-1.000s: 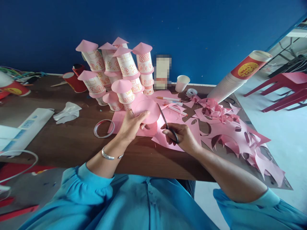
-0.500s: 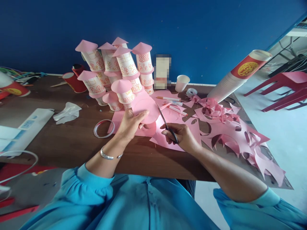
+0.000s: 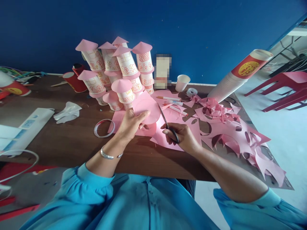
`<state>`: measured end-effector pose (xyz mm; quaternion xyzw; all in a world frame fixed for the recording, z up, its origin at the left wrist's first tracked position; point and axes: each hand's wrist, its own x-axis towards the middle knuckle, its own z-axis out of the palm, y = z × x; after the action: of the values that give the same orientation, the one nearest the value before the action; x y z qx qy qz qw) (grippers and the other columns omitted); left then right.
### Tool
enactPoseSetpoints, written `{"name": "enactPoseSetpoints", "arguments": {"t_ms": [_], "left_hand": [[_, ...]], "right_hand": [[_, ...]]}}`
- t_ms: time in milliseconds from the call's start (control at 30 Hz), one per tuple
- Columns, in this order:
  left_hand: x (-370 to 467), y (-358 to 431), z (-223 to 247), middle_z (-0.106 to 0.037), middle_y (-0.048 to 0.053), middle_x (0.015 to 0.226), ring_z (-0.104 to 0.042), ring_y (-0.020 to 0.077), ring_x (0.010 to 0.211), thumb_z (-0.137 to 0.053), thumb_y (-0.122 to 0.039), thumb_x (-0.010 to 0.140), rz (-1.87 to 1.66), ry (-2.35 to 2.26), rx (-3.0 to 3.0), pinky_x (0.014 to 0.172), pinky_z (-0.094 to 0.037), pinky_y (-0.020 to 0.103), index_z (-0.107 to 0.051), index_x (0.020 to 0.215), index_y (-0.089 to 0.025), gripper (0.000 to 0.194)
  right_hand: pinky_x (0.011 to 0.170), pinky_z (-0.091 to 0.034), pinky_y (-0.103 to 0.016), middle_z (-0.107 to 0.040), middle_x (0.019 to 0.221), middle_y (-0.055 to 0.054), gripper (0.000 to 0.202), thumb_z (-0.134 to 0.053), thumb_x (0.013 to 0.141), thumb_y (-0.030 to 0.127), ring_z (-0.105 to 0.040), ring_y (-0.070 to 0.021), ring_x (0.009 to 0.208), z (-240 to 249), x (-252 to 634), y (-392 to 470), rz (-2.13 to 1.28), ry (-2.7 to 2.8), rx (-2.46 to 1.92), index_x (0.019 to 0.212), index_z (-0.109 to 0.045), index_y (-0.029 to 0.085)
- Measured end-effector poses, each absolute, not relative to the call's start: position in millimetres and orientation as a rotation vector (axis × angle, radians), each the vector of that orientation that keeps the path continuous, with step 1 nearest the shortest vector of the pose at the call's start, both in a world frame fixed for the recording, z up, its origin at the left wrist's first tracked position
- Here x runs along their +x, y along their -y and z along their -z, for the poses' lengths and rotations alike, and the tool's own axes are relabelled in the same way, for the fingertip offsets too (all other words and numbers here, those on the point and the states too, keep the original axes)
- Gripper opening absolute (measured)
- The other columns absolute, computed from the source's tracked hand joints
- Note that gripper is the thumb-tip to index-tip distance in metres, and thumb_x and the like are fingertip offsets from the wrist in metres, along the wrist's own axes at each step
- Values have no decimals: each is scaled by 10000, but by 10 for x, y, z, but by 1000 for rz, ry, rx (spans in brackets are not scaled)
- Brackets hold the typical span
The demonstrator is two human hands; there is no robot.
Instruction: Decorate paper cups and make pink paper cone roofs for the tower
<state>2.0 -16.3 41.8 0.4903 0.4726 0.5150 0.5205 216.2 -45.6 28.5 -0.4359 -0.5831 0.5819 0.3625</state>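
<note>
My left hand (image 3: 134, 123) pinches a piece of pink paper (image 3: 150, 108) whose lower and right edges are cut to a round curve. In my right hand (image 3: 178, 134) is a pair of scissors (image 3: 165, 118) with dark handles. The blades point up and away, close by the paper's right edge. Beneath both hands lie pink paper sheets (image 3: 165, 137). Just beyond my left hand stand paper-cup towers (image 3: 128, 65) with pink cone tops and orange-red drawings on their white sides.
Pink paper scraps (image 3: 240, 132) cover the table's right side, beside a leaning stack of paper cups (image 3: 229, 83). Markers (image 3: 176, 110), a white cup (image 3: 182, 83) and a clear tape roll (image 3: 192, 92) lie ahead. Left are a tape ring (image 3: 104, 128) and crumpled tissue (image 3: 67, 112).
The pink paper has shifted very slightly in my left hand, and the scissors still sit at its right edge. Little else differs.
</note>
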Motion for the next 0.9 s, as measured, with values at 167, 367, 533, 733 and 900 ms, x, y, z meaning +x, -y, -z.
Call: {"name": "enactPoseSetpoints", "arguments": {"t_ms": [167, 367, 533, 733, 900], "left_hand": [[19, 151, -400, -413, -86, 497, -312, 45, 406, -831, -350, 769, -1247, -1121, 1140, 352, -342, 182, -491, 654, -212, 385], [18, 141, -438, -437, -96, 530, -317, 37, 416, -853, -328, 723, -1263, -1113, 1110, 344, -279, 168, -526, 724, -209, 349], [18, 146, -488, -470, -87, 524, -356, 39, 388, -861, -331, 703, -1237, -1080, 1120, 338, -252, 186, -526, 734, -213, 356], [-11, 149, -490, -470, -94, 511, -390, 42, 362, -873, -338, 693, -1180, -1093, 1129, 333, -250, 181, -527, 739, -215, 370], [-44, 128, -442, -502, -89, 542, -406, 44, 396, -875, -338, 687, -1185, -1102, 1111, 337, -259, 172, -539, 762, -208, 368]], "right_hand": [[417, -349, -227, -594, 519, 25, 562, -753, 841, 721, -507, -103, 456, -264, 2176, 466, -1516, 1507, -1117, 918, -715, 166], [418, -346, -222, -590, 520, 26, 553, -754, 849, 709, -503, -99, 456, -255, 2187, 460, -1525, 1502, -1106, 926, -727, 162], [424, -354, -229, -580, 509, 31, 593, -772, 808, 726, -497, -103, 454, -256, 2180, 441, -1520, 1502, -1130, 955, -730, 152], [441, -373, -233, -583, 515, 32, 572, -765, 816, 719, -501, -104, 463, -267, 2180, 441, -1513, 1496, -1128, 941, -731, 162], [432, -353, -232, -576, 519, 31, 546, -739, 848, 716, -496, -103, 464, -279, 2187, 445, -1501, 1539, -1104, 899, -740, 172]]}}
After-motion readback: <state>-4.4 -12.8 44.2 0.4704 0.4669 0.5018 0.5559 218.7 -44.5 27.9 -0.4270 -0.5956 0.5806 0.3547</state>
